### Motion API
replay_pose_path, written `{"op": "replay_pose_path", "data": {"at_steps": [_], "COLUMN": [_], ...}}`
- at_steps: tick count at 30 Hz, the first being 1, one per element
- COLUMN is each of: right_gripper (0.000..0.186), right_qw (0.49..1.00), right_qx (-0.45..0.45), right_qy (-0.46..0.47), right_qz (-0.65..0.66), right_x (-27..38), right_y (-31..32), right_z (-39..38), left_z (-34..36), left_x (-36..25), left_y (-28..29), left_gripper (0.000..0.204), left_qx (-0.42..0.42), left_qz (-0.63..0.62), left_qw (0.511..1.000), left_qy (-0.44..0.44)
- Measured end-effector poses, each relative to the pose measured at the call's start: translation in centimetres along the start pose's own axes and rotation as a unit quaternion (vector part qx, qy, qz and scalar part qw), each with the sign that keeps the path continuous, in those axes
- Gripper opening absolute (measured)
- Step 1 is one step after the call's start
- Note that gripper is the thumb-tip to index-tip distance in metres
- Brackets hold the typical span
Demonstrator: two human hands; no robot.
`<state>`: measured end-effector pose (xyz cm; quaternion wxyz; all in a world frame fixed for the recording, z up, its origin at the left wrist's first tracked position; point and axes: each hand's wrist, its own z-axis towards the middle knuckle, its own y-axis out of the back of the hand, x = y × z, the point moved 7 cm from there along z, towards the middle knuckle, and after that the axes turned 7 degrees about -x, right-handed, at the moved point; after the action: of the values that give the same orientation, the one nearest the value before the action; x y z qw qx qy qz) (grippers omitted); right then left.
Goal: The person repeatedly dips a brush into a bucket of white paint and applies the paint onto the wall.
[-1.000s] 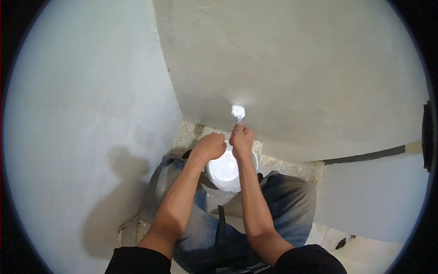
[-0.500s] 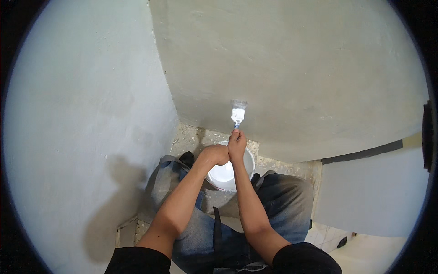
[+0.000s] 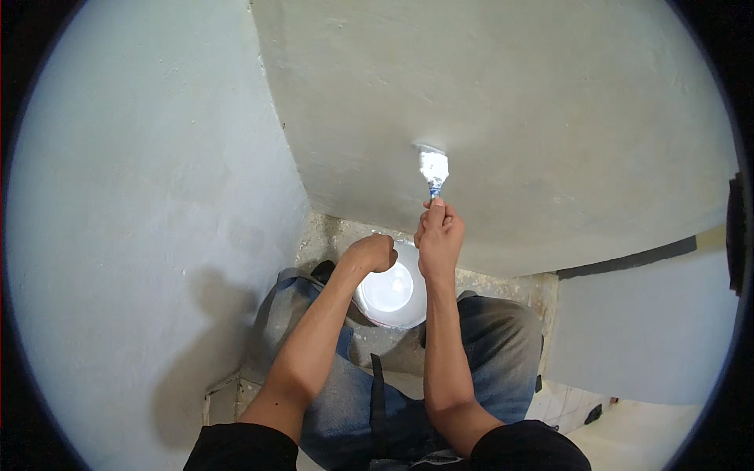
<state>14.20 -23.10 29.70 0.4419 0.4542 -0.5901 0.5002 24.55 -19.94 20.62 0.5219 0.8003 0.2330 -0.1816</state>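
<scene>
My right hand [image 3: 440, 235] is closed round the blue handle of a paintbrush [image 3: 433, 166] with white paint caked over its head. The brush points away from me, its tip against the grey-beige wall [image 3: 503, 102]. Below and left of it, my left hand [image 3: 372, 253] is curled closed at the far left rim of a white bucket [image 3: 414, 294]. The fingers hide that part of the rim. White liquid [image 3: 386, 287] lies in the bucket, which stands between my knees.
A pale wall [image 3: 141, 157] rises close on my left and meets the facing wall in a corner. The speckled floor [image 3: 361, 229] runs along the wall's foot. To the right stands a pale curved panel [image 3: 628, 330], with a dark strip [image 3: 628, 261] above it.
My right hand has moved up and to the right with the paintbrush, away from my left hand. The bucket has shifted slightly left, while my left hand has stayed almost in place.
</scene>
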Motion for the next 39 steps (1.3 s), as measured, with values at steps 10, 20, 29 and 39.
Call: {"op": "replay_pose_path", "data": {"at_steps": [10,20,29,39], "right_gripper": [0.026,0.027,0.032,0.034], "right_qw": [0.991,0.995,0.997,0.983], "right_qx": [-0.055,0.019,0.031,-0.002], "right_qy": [0.015,-0.046,0.056,-0.071], "right_qz": [-0.121,-0.082,-0.033,-0.171], "right_x": [-16.0,-9.4,-4.9,-19.5], "right_y": [2.6,-2.8,-5.9,-7.1], "right_z": [3.5,3.1,-1.2,0.8], "left_z": [0.3,-2.4,-4.4,-2.6], "left_x": [0.2,1.5,2.7,8.9], "left_y": [-0.2,8.2,10.1,5.9], "left_gripper": [0.034,0.028,0.029,0.034], "left_qx": [0.021,-0.366,-0.41,-0.188], "left_qz": [0.004,-0.105,-0.272,-0.053], "left_qw": [0.999,0.925,0.87,0.969], "left_qy": [0.035,0.011,-0.02,0.153]}}
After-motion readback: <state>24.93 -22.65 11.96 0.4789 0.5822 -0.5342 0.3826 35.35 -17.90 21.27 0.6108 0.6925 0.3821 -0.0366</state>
